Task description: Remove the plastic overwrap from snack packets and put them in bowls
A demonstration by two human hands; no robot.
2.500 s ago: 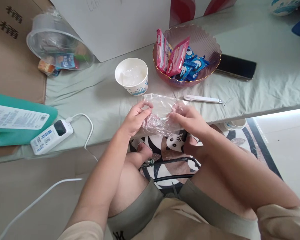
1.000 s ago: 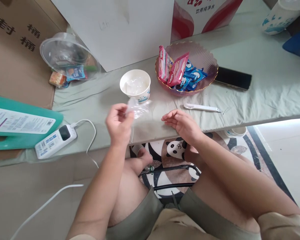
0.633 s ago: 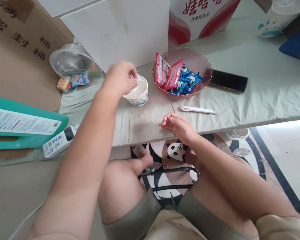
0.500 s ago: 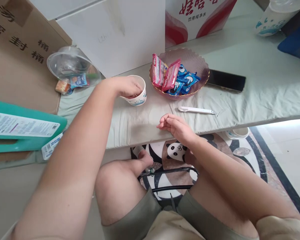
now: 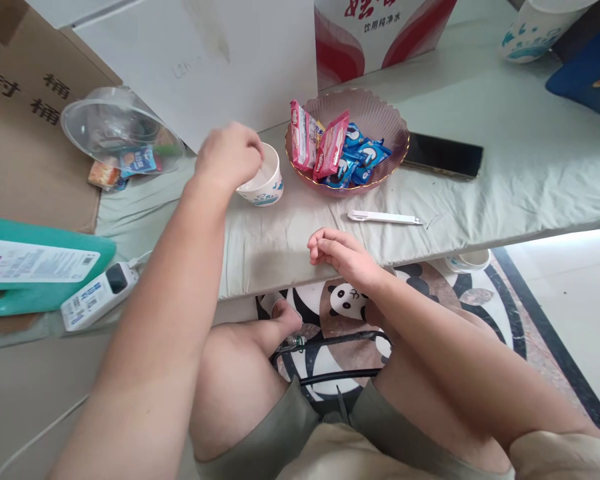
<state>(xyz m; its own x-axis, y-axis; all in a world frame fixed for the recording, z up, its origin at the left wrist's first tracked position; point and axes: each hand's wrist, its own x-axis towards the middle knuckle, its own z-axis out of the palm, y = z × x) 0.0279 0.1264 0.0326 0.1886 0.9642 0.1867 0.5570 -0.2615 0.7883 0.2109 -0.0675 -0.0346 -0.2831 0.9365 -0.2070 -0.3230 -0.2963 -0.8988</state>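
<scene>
My left hand (image 5: 231, 155) is at the left rim of a white paper cup (image 5: 269, 189) with a blue print. Its fingers are bent down and closed at the cup's opening, and whatever they may hold is hidden. At the front edge of the cloth-covered surface, my right hand (image 5: 341, 255) rests with loosely curled fingers and nothing visible in it. Beyond it lies a white utility knife (image 5: 384, 218). Pink and blue wrapped snacks (image 5: 331, 148) fill part of a pinkish scalloped bowl (image 5: 380, 112) to the right of the cup.
A black phone (image 5: 445, 156) lies beside the bowl. At left are a clear plastic tub (image 5: 93, 127), a green jug (image 5: 87, 250) and a white power strip (image 5: 100, 297). White boxes (image 5: 260, 73) stand behind. Another paper cup (image 5: 533, 33) is at the far right.
My left hand has risen out of the paper cup and shifted left to its rim. The right hand's fingers have curled in slightly. The view has shifted a little.
</scene>
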